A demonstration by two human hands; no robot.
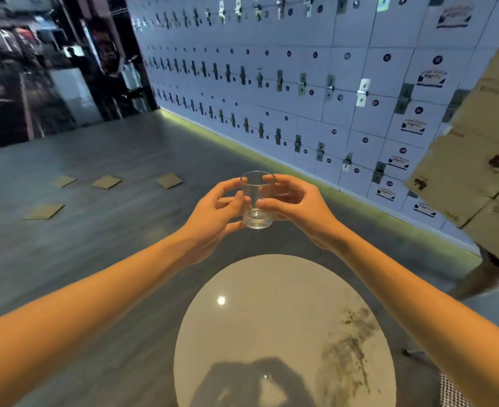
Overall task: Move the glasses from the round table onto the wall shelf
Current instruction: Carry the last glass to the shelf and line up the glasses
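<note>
Glass (257, 201), empty, gripped upright by both hands' fingers (230, 183).

**Operator body: bare arms, bare hands**

Two forearms in frame, one on either side of the round pale stone-look table (257, 318), both bare from frame edge to wrist. Left hand (213, 212) and right hand (298, 207), beyond the table's far rim, are bare with slim fingers.

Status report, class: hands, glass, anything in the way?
Left hand and right hand grip glass. Glass upright, lifted clear of round table. Person stands close on right.
</note>
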